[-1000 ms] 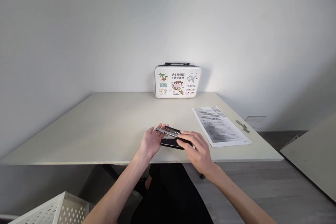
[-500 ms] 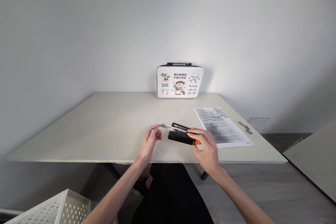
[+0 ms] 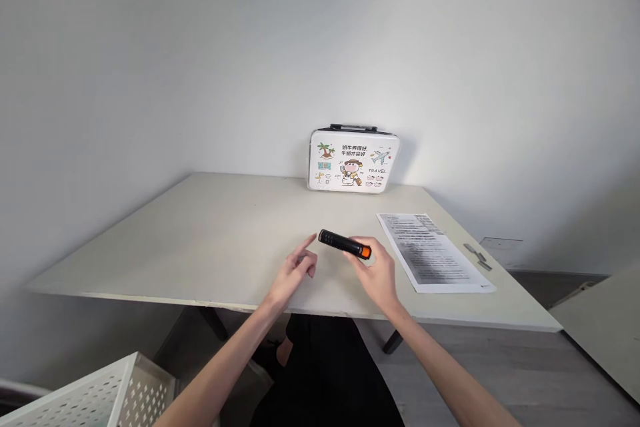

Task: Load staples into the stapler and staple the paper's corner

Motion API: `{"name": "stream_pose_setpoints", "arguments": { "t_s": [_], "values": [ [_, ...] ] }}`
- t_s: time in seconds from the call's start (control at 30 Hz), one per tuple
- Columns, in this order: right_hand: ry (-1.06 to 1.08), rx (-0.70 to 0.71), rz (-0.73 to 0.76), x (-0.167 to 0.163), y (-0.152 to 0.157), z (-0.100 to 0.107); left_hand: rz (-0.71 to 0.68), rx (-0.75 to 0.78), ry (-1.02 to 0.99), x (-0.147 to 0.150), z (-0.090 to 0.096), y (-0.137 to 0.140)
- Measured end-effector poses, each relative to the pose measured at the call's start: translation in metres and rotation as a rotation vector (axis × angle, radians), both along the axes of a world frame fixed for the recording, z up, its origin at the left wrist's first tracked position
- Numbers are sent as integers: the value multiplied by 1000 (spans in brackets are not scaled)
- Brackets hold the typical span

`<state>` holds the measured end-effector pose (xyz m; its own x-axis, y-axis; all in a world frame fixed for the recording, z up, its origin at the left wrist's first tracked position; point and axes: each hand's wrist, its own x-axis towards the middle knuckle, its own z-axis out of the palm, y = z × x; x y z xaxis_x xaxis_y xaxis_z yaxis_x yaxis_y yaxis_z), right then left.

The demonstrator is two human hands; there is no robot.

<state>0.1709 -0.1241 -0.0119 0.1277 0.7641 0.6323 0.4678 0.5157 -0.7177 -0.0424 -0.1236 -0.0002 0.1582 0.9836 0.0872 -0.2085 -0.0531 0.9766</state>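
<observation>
A: What is standing nearest?

B: A white basket [image 3: 137, 390] is standing at lower left, below the table [image 3: 225, 233].

A: And the hands?

B: The right hand [image 3: 377, 270] is clamping thumb and fingers on the black stapler [image 3: 343, 243], near its orange end [image 3: 366, 252], over the table's near part. The left hand [image 3: 295, 273] is holding nothing visible: its index finger is pointing at the stapler's other end, the rest curling inward. Whether it is touching cannot be told.

A: What is good practice here?

B: Arguably, keeping the grip steady and well back while the pointing fingertip is staying clear of the stapler's mouth.

A: Farther off?

B: A printed sheet [image 3: 430, 253] is lying rightward, small grey pieces [image 3: 484, 265] beside it; a white case [image 3: 353, 163] is standing by the wall [image 3: 250, 67].
</observation>
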Motion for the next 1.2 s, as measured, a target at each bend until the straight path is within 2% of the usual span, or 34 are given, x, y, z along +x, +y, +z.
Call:
{"name": "stream_pose_setpoints", "arguments": {
  "t_s": [0.13, 0.2, 0.3, 0.4, 0.57, 0.67, 0.77, 0.83, 0.9, 0.97, 1.07, 1.2],
  "values": [
    [94, -179, 54, -14, 61, -12, 107, -289, -484, -18, -7, 15],
    [101, -246, 58, -23, 100, -21, 135, -365, -619, -24, -10, 19],
    [57, -289, 98, -41, 155, -31, 155, -391, -699, -26, -14, 20],
    [25, -285, 154, -65, 196, -32, 172, -412, -717, -24, -17, 18],
    [-33, -271, 175, -103, 225, -19, 216, -425, -680, -24, -18, 16],
    [-76, -222, 152, -111, 214, -9, 207, -434, -685, -25, -18, 16],
    [-143, -140, 203, -106, 178, 1, 181, -433, -729, -25, -17, 17],
    [-234, -63, 334, -97, 145, 6, 169, -429, -752, -24, -17, 19],
    [-417, 56, 536, -87, 113, 11, 155, -416, -750, -24, -17, 21],
    [-586, 120, 634, -77, 86, 13, 117, -396, -718, -24, -17, 22],
    [-709, 138, 598, -65, 62, 11, 17, -375, -631, -25, -18, 22],
    [-689, 157, 443, -58, 45, 6, -135, -286, -467, -23, -18, 19]
  ]
}}
